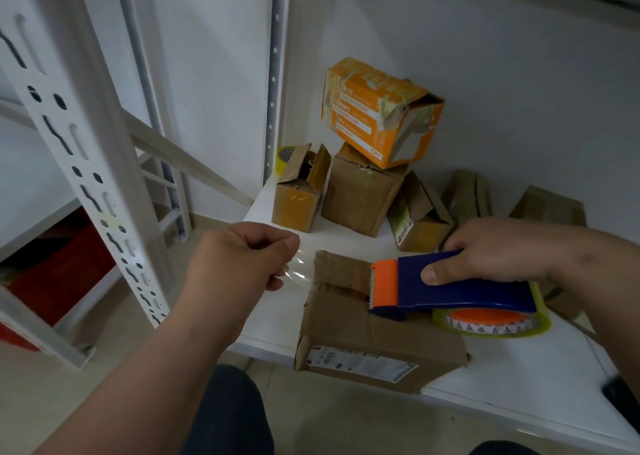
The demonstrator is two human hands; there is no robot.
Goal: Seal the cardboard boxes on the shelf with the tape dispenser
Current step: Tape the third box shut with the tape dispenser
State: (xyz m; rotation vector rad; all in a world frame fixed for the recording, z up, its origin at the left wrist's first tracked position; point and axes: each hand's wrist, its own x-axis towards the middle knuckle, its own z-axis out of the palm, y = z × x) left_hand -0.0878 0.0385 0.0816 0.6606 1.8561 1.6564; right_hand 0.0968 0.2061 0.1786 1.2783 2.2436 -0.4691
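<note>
White walls back a white shelf (277,326) framed by slotted metal uprights (79,164), and the shelf carries a huddle of cardboard boxes. At the rear an orange box (374,115) sits tilted on a brown box (360,195), with a small open-flapped box (298,195) just to its left and more brown boxes to the right, several with flaps still up. A yellowish tape roll (284,158) peeks out behind the small one.

Nearest the front edge lies the box (374,330) now being sealed, flat, its label facing the viewer and its top seam running left to right. On it rests the dispenser (460,288), blue body with an orange cutter end pointing left and its roll to the right. The right hand (502,247) curls over the blue body, thumb pressed on its near side, gripping it. The left hand (239,260) is off the box's left end, fingers curled, pinching the free end of the clear tape (301,271), which stretches from those fingers rightward over the left edge toward the cutter.

So the tape's long axis follows the seam, and the left hand is the nearer one to the loose end. My guess is that the next move is to press that end down over the left side while the dispenser draws right along the seam; the strip may wrinkle if tension drops
</note>
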